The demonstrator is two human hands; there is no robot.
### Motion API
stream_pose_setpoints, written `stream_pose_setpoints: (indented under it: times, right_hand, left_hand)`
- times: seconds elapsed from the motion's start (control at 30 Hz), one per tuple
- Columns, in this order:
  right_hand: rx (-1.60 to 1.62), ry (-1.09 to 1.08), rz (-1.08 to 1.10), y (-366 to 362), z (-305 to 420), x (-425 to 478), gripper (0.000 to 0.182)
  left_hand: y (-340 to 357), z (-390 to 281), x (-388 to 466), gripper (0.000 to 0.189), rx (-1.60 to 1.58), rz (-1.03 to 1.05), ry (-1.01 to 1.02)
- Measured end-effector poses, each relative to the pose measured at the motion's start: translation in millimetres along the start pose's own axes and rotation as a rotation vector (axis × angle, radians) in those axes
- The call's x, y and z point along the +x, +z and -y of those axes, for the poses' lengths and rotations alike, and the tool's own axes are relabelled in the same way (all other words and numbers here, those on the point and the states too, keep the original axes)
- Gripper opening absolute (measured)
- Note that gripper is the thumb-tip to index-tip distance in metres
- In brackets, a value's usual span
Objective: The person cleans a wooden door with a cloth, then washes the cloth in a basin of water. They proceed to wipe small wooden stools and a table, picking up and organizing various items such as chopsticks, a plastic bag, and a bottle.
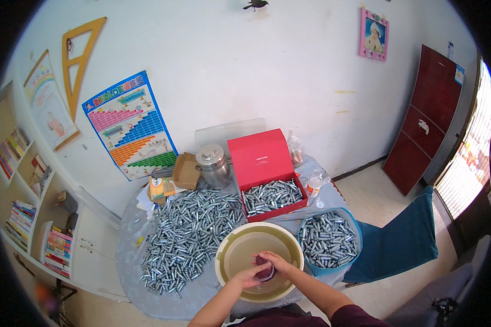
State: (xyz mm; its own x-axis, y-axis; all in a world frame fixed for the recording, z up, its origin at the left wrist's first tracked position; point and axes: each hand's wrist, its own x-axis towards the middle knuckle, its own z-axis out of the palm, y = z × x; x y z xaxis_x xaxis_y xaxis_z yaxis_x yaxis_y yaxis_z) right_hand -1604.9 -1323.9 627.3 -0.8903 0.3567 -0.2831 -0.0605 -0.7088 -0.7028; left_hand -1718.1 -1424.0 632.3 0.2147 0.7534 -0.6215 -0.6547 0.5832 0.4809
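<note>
Both my hands are over a round cream plastic basin [220,261] with an olive band inside and what looks like water at its bottom. Between my left hand [250,275] and my right hand [279,263] is a dark purple rounded object [265,272], its kind unclear; fingers of both hands close around it. Left of the basin spreads a large heap of small shiny metal cylinders [188,237]. Similar cylinders fill an open red box [270,214] behind the basin and a blue tub [361,245] to its right.
Along the back of the tablecloth-covered table [135,286] stand a small cardboard box [186,171], a lidded steel canister [212,167] and a clear plastic bottle [313,186]. A teal-covered chair [405,241] is at the right, a bookshelf [45,204] at the left.
</note>
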Motion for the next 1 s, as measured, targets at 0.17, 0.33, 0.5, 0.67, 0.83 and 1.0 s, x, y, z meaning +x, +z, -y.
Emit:
stream_pose_setpoints:
  times: [0.17,0.33,0.5,0.67,0.83,1.0]
  right_hand:
    - [-0.207,-0.138,0.065,-2.5,2.3,9.7,0.026]
    - [-0.297,-0.059,0.048,-12.2,-3.7,23.4,0.022]
    - [-0.372,-0.046,-0.007,-12.5,-9.7,37.7,0.020]
    - [-0.698,-0.142,-0.278,-12.6,-33.4,47.7,0.021]
    - [-0.724,-0.236,-0.511,-8.2,-43.8,39.4,0.022]
    - [-0.102,-0.197,-0.316,-4.7,-9.0,22.8,0.021]
  left_hand:
    - [-1.2,-1.9,8.3,0.055,0.148,-0.067,-0.058]
    - [-5.6,-5.0,15.9,0.048,0.312,-0.061,-0.131]
    - [-32.1,10.2,52.8,0.044,0.723,-0.299,-0.027]
    - [-23.4,28.6,51.8,0.043,1.344,-0.618,0.663]
    - [19.5,13.9,14.8,0.056,1.267,-0.667,0.360]
    - [18.3,-14.1,-11.7,0.058,0.806,-0.252,0.395]
